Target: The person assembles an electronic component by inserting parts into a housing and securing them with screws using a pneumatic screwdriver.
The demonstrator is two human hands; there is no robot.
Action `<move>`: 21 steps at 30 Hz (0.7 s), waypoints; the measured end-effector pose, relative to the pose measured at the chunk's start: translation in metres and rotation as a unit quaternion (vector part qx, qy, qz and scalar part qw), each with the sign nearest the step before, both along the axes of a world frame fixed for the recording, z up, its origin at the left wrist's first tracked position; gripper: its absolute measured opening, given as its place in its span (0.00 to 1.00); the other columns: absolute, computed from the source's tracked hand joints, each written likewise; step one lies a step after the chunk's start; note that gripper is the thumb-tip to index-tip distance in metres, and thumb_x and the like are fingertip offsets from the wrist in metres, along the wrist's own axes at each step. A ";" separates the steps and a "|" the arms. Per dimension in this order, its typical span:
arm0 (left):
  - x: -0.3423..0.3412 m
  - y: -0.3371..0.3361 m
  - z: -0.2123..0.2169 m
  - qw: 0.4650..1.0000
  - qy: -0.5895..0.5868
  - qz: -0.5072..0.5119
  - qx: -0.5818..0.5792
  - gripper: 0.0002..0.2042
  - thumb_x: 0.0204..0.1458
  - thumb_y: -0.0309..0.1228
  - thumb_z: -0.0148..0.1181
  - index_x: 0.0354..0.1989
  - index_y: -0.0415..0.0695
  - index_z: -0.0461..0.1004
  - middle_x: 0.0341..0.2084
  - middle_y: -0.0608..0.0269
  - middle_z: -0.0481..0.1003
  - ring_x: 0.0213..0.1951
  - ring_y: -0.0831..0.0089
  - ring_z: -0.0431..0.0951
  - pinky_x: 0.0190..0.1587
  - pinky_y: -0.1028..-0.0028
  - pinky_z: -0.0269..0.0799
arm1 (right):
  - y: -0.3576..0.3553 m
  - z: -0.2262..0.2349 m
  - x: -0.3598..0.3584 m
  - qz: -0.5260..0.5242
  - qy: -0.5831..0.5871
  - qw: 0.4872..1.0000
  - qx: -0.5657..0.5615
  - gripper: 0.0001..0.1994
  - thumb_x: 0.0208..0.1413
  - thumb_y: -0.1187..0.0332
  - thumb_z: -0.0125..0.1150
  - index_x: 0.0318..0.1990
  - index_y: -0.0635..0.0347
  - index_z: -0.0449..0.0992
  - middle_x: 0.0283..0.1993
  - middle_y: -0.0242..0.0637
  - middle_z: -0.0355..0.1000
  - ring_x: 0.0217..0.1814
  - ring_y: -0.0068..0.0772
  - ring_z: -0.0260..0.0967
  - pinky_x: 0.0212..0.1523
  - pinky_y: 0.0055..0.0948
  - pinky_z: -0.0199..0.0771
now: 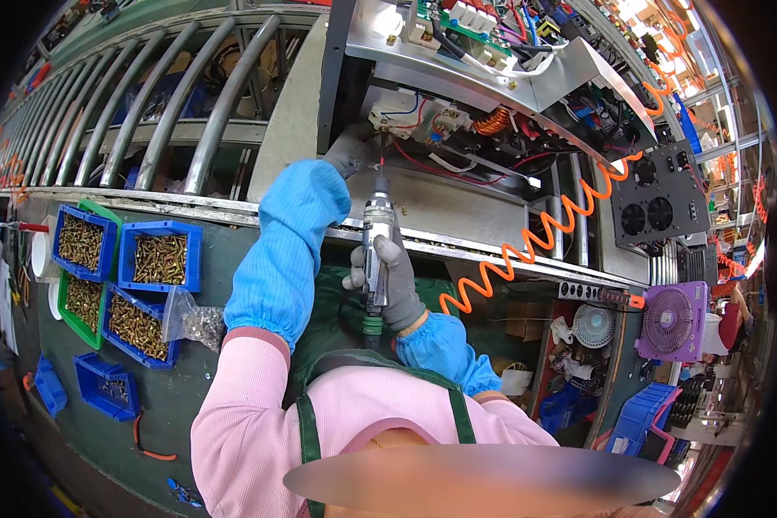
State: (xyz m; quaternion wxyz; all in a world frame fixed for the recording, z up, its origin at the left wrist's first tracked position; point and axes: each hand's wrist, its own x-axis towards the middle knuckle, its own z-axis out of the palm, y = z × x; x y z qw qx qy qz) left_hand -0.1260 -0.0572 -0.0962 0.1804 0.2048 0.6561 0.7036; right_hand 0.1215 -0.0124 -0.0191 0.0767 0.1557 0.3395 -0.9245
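My right hand (399, 281), in a grey glove, is wrapped round the body of a silver pneumatic screwdriver (378, 226). The driver's bit points away from me, into an open metal equipment cabinet (466, 200). Beside the bit tip is my left hand (350, 153), also gloved in grey, reaching inside the cabinet's near left corner. Shadow and blur hide its fingers. In front of the tip sits a pale component block (397, 114) with red and blue wires. Blue sleeve covers reach up both my forearms.
Blue bins (160, 256) of brass-coloured screws stand on the green bench at left, by a plastic bag (200, 321) of small metal parts. A roller conveyor (224, 112) runs at the far left. An orange coiled hose (527, 250) crosses at right, near a purple fan (670, 321).
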 end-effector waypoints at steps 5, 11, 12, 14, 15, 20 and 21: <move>0.002 0.001 -0.001 0.997 0.041 0.002 0.069 0.13 0.54 0.28 0.56 0.47 0.38 0.72 0.39 0.61 0.76 0.40 0.76 0.74 0.43 0.77 0.71 | 0.002 0.005 0.002 0.002 0.001 1.000 0.018 0.28 0.55 0.60 0.52 0.62 0.44 0.51 0.29 0.39 0.68 0.20 0.31 0.69 0.25 0.37 0.79; 0.012 0.004 0.007 0.998 0.041 0.025 0.051 0.12 0.54 0.26 0.51 0.46 0.39 0.73 0.38 0.60 0.77 0.41 0.75 0.75 0.45 0.76 0.69 | 0.010 0.011 0.003 0.011 -0.010 0.998 0.065 0.32 0.56 0.63 0.50 0.67 0.41 0.44 0.29 0.40 0.67 0.19 0.31 0.70 0.24 0.38 0.79; 0.011 0.004 0.006 0.998 0.040 0.025 0.052 0.12 0.54 0.26 0.51 0.46 0.39 0.73 0.38 0.60 0.77 0.41 0.75 0.75 0.45 0.76 0.69 | 0.011 0.009 0.004 0.010 -0.003 0.999 0.034 0.32 0.56 0.63 0.50 0.67 0.41 0.44 0.29 0.41 0.67 0.19 0.31 0.69 0.24 0.38 0.79; 0.007 0.002 -0.001 0.997 0.061 0.022 0.032 0.12 0.53 0.27 0.50 0.44 0.39 0.74 0.35 0.60 0.78 0.39 0.75 0.74 0.43 0.76 0.69 | 0.012 0.010 0.003 0.011 0.004 1.000 0.002 0.33 0.56 0.63 0.51 0.67 0.41 0.44 0.29 0.41 0.67 0.19 0.32 0.69 0.24 0.38 0.79; 0.004 0.000 -0.008 0.997 0.061 0.025 0.031 0.12 0.53 0.27 0.50 0.44 0.39 0.74 0.35 0.60 0.78 0.39 0.75 0.74 0.43 0.76 0.69 | 0.011 0.013 0.003 0.022 -0.010 0.999 0.040 0.33 0.56 0.62 0.51 0.67 0.41 0.44 0.29 0.41 0.67 0.19 0.32 0.69 0.23 0.37 0.78; 0.011 -0.001 0.006 0.999 0.019 0.009 0.027 0.12 0.53 0.28 0.52 0.44 0.38 0.74 0.33 0.61 0.77 0.37 0.77 0.73 0.40 0.76 0.68 | 0.016 0.013 0.001 0.023 -0.023 0.995 0.091 0.34 0.56 0.63 0.51 0.68 0.40 0.43 0.28 0.41 0.66 0.18 0.33 0.68 0.22 0.36 0.78; 0.013 0.000 0.009 0.999 0.019 0.008 0.027 0.12 0.53 0.28 0.52 0.44 0.38 0.74 0.33 0.61 0.77 0.37 0.77 0.73 0.40 0.76 0.68 | 0.016 0.013 0.001 0.023 -0.024 0.995 0.093 0.34 0.56 0.63 0.51 0.68 0.40 0.43 0.28 0.41 0.66 0.18 0.33 0.68 0.22 0.36 0.78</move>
